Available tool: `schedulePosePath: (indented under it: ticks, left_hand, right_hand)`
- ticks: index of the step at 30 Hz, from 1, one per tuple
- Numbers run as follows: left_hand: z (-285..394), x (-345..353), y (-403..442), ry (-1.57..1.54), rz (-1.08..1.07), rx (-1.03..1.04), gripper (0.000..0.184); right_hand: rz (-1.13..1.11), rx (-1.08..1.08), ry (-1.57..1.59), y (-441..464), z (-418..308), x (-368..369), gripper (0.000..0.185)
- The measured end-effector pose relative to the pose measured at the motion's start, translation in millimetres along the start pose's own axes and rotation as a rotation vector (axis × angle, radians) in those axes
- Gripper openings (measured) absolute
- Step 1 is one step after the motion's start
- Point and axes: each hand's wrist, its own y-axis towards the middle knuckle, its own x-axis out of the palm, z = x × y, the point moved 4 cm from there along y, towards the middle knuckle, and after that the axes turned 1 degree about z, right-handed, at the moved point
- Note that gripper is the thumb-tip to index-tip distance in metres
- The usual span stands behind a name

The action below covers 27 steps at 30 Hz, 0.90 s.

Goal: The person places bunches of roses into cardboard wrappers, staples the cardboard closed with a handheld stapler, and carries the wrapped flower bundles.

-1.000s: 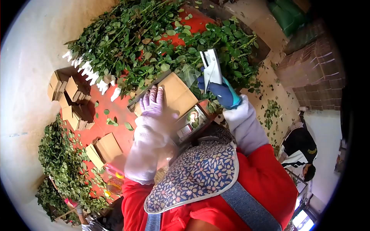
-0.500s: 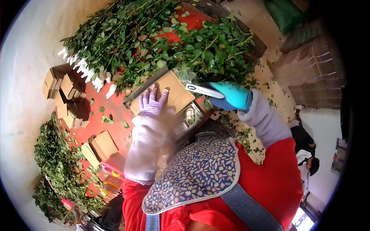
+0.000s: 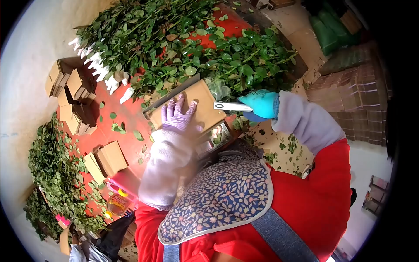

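Note:
My left hand (image 3: 178,115), in a thin purple glove, lies with spread fingers on a brown cardboard sheet (image 3: 205,109). The cardboard rests at a tilt in front of my apron, along a dark metal edge (image 3: 174,93). In a teal glove, my right hand (image 3: 259,106) is closed around a white and silver plier stapler (image 3: 231,106). Its jaw end is at the right edge of the cardboard. Clear plastic wrap (image 3: 218,89) shows just behind that edge. Below the cardboard, pale flower heads (image 3: 217,135) are partly visible.
Leafy rose stems (image 3: 144,48) with white-wrapped heads (image 3: 98,67) cover the back of the red table (image 3: 120,102). Folded cardboard pieces (image 3: 74,85) stand at left, another (image 3: 109,159) nearer. A bottle (image 3: 117,203) sits near a pink object. Stacked cardboard (image 3: 349,100) stands at right.
My right hand has lowered slightly, and the stapler now lies more level at the cardboard's edge. My left hand stays on the cardboard. The whole view has shifted slightly.

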Motion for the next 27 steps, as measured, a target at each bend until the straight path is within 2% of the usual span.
schedulePosePath:
  ticks: [2,5,9,11,12,14,16,18,21,22,23,25,26,27]
  left_hand:
    - [1,-2,-1,-0.004,0.024,0.012,0.088]
    - [2,-4,1,-0.022,-0.038,-0.043,0.089]
    - [4,-7,3,-0.010,-0.055,-0.057,0.089]
    - [4,-8,4,-0.011,-0.040,-0.047,0.089]
    - [5,-10,5,-0.023,-0.073,-0.066,0.089]
    - [4,-10,5,-0.041,-0.115,-0.084,0.089]
    - [3,-7,4,-0.050,-0.055,-0.068,0.090]
    - [1,-5,3,-0.061,-0.054,-0.067,0.090]
    - [0,-6,2,-0.059,-0.017,-0.044,0.089]
    - [1,-11,0,-0.078,-0.015,-0.046,0.089]
    - [2,-13,-2,-0.097,-0.012,-0.044,0.089]
    - [0,-10,-1,-0.105,0.002,-0.035,0.088]
    - [-2,-9,-1,-0.104,0.002,-0.031,0.086]
    - [-3,-7,-3,-0.114,0.019,-0.028,0.086]
  right_hand:
    - [-0.257,0.074,0.384,5,7,1,0.022]
    - [-0.332,0.049,0.568,-1,-7,-21,0.016]
    - [-0.399,-0.019,0.583,18,6,-15,0.015]
    - [-0.181,-0.252,0.063,27,-3,-23,0.019]
    - [-0.301,-0.208,0.222,35,7,-18,0.028]
    - [-0.285,-0.191,0.189,38,6,-17,0.031]
    - [-0.280,-0.169,0.145,36,4,-17,0.034]
    - [-0.083,-0.215,-0.171,28,-4,-20,0.033]
    - [-0.048,-0.125,-0.141,38,12,7,0.043]
    - [0.056,-0.164,-0.216,34,7,5,0.043]
    - [0.060,-0.160,-0.235,31,7,1,0.043]
    - [-0.012,-0.104,-0.143,21,2,-6,0.041]
    - [-0.096,-0.035,0.123,16,1,-10,0.034]
    - [-0.092,-0.028,0.105,9,2,-11,0.034]
